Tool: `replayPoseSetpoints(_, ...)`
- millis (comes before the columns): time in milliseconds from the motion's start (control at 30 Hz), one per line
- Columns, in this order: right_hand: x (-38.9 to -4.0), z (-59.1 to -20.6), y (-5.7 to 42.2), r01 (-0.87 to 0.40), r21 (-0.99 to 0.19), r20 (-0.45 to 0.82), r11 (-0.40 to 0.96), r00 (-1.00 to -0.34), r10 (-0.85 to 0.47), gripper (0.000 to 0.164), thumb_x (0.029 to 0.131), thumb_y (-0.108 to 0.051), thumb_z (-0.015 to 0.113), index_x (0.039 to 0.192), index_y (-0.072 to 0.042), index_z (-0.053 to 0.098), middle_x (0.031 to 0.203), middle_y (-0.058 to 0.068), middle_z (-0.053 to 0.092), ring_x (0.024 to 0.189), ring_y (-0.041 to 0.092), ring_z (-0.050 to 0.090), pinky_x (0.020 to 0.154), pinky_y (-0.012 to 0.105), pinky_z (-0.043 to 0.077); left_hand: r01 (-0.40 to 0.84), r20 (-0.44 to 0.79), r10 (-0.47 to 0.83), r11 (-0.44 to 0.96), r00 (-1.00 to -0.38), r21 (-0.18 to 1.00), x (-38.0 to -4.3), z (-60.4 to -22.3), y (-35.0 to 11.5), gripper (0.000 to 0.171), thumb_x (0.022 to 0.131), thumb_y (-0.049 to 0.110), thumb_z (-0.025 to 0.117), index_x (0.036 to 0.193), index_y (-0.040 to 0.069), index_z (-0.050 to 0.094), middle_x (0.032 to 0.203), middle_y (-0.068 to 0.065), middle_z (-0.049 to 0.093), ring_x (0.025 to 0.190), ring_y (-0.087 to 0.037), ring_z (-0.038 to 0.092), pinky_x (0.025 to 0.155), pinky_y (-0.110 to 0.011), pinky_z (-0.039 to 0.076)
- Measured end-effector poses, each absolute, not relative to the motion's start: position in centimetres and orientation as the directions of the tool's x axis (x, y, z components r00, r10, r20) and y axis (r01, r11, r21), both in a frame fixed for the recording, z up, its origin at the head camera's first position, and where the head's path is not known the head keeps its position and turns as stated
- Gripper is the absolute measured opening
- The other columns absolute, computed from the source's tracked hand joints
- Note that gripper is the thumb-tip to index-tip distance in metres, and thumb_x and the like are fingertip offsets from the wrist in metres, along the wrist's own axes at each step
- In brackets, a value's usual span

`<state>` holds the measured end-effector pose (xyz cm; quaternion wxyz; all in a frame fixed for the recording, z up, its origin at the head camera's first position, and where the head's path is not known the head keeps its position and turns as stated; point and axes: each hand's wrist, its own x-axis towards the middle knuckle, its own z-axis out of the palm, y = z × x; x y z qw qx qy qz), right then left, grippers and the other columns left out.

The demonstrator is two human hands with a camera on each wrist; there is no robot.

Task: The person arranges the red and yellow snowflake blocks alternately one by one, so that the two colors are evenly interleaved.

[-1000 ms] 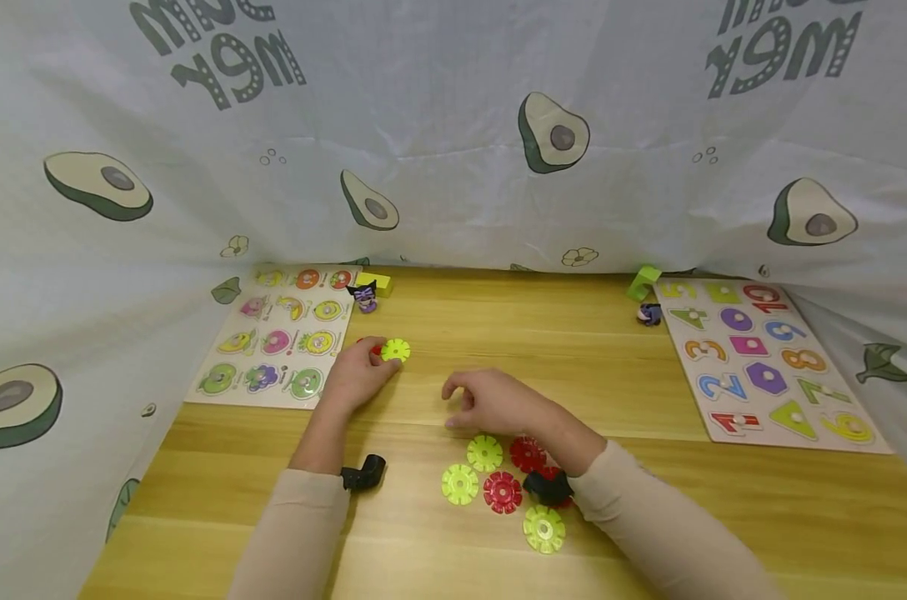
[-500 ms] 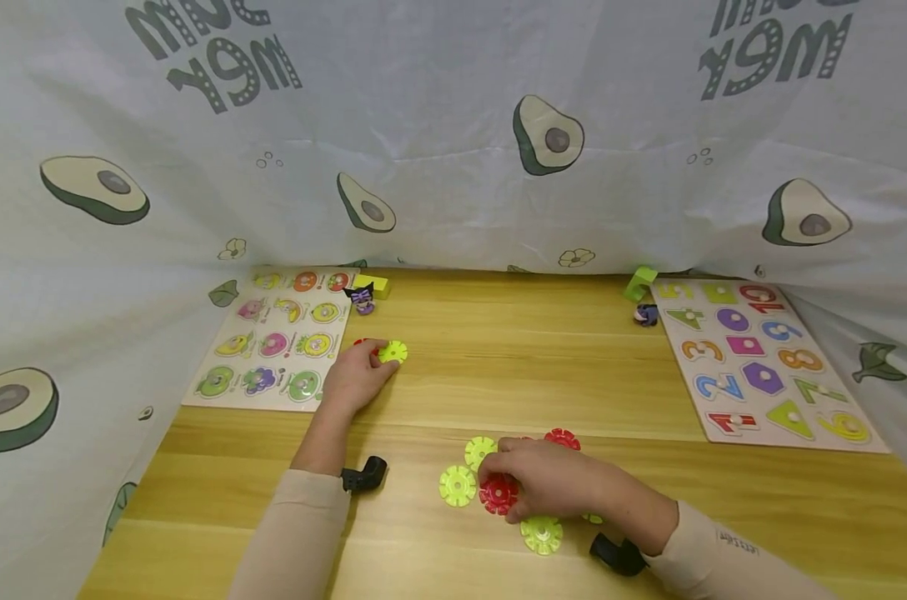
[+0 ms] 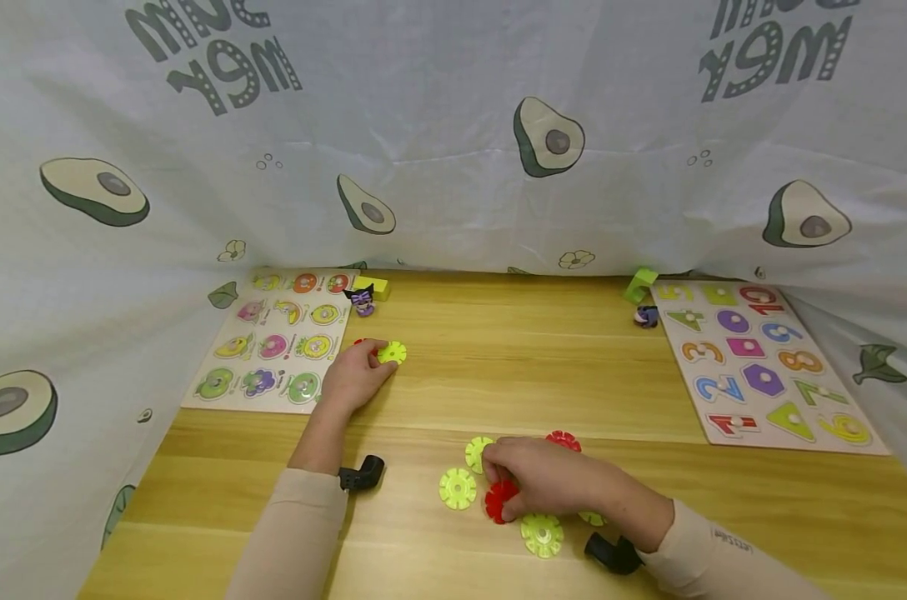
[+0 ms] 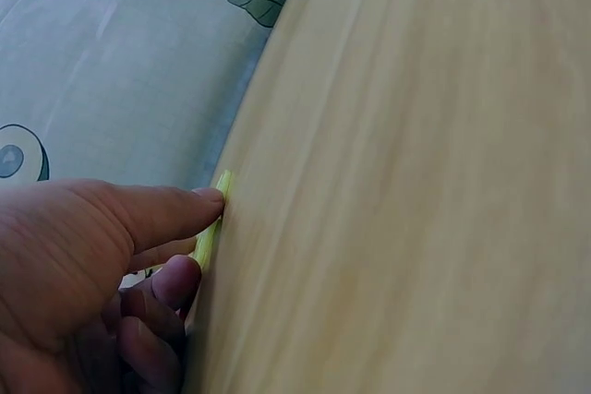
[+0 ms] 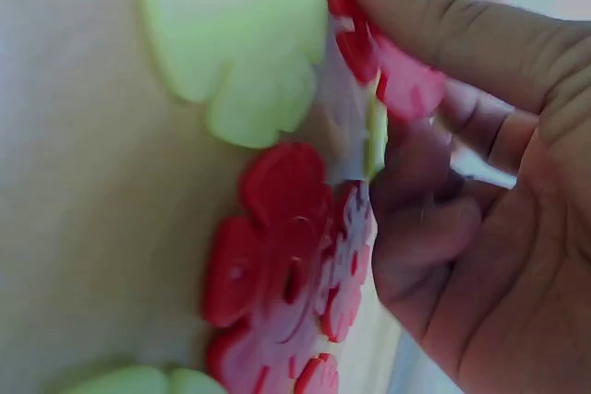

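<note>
The right hand (image 3: pixel 554 479) has come down since the first frame: I see its fingers clamped on a red disc (image 3: pixel 494 503) by the edge, probably the easiest grip, yellow discs (image 3: pixel 457 488) just beside. Beyond, the left hand (image 3: pixel 351 379) pinches a lime disc (image 3: pixel 397 353), perhaps steadying it.

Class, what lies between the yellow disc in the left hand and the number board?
In the head view, bare tabletop stretches between the yellow disc and the number board; the right hand is off that line.
</note>
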<state>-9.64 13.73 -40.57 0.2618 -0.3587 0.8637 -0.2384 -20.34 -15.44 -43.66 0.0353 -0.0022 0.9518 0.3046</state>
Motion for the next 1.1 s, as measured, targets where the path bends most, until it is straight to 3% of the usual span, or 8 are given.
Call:
replayPoseSetpoints(200, -11.0, -40.4, 13.3, -0.322, -0.799, -0.257, 0.509, -0.583, -0.771, 0.022, 0.078, -0.024, 0.075, 0.082, -0.020, 0.053, 0.068, -0.007, 0.051, 0.057, 0.006, 0.051, 0.053, 0.022, 0.045, -0.029, -0.076, 0.018, 0.818, -0.997, 0.574, -20.6, -43.7, -15.7, 0.044, 0.084, 0.038, 0.066, 0.121, 0.016, 0.059, 0.078, -0.001, 0.056, 0.069, -0.019, 0.050, 0.062, -0.031, 0.038)
replayPoseSetpoints(400, -14.1, -40.5, 10.6, -0.037, -0.891, -0.274, 0.452, -0.752, -0.600, 0.021, 0.084, -0.015, 0.069, 0.095, -0.009, 0.052, 0.074, 0.010, 0.057, 0.059, 0.024, 0.063, 0.055, 0.037, 0.054, -0.014, -0.065, 0.029, 0.816, -0.997, 0.578, -20.6, -43.7, -15.9, 0.044, 0.084, 0.037, 0.066, 0.121, 0.015, 0.059, 0.077, -0.001, 0.055, 0.067, -0.018, 0.049, 0.060, -0.031, 0.037)
replayPoseSetpoints(533, -17.9, -41.6, 8.5, 0.020, -0.861, -0.289, 0.509, -0.841, -0.456, 0.022, 0.085, -0.011, 0.067, 0.099, -0.007, 0.050, 0.075, 0.012, 0.060, 0.060, 0.023, 0.064, 0.055, 0.034, 0.054, -0.013, -0.064, 0.031, 0.813, -0.997, 0.582, -20.6, -43.7, -15.8, 0.044, 0.084, 0.037, 0.066, 0.121, 0.014, 0.060, 0.076, -0.001, 0.055, 0.066, -0.018, 0.049, 0.059, -0.031, 0.037)
replayPoseSetpoints(667, -21.1, -42.1, 6.7, 0.081, -0.826, -0.315, 0.559, -0.887, -0.337, 0.024, 0.085, -0.010, 0.066, 0.100, -0.005, 0.048, 0.073, 0.011, 0.063, 0.057, 0.020, 0.064, 0.053, 0.031, 0.054, -0.003, -0.068, 0.046, 0.808, -0.997, 0.589, -20.8, -43.8, -15.7, 0.044, 0.083, 0.036, 0.067, 0.120, 0.013, 0.060, 0.076, -0.001, 0.055, 0.065, -0.018, 0.048, 0.059, -0.031, 0.037)
replayPoseSetpoints(867, -24.0, -42.3, 4.6, 0.130, -0.780, -0.361, 0.612, -0.892, -0.271, 0.031, 0.084, -0.017, 0.069, 0.099, -0.005, 0.044, 0.071, 0.012, 0.062, 0.053, 0.019, 0.063, 0.051, 0.030, 0.054, -0.007, -0.078, 0.048, 0.807, -0.996, 0.591, -20.9, -43.8, -15.7, 0.044, 0.083, 0.037, 0.067, 0.120, 0.014, 0.060, 0.076, -0.001, 0.055, 0.064, -0.018, 0.048, 0.058, -0.031, 0.037)
replayPoseSetpoints(1100, -24.7, -42.1, 3.4, 0.052, -0.624, -0.402, 0.780, -0.877, -0.263, 0.035, 0.087, -0.031, 0.064, 0.100, -0.007, 0.042, 0.054, 0.007, 0.058, 0.042, 0.017, 0.057, 0.044, 0.028, 0.050, -0.021, -0.087, 0.038, 0.812, -0.995, 0.584, -20.9, -43.7, -15.8, 0.043, 0.084, 0.038, 0.066, 0.120, 0.015, 0.059, 0.075, -0.001, 0.054, 0.064, -0.018, 0.048, 0.058, -0.031, 0.037)
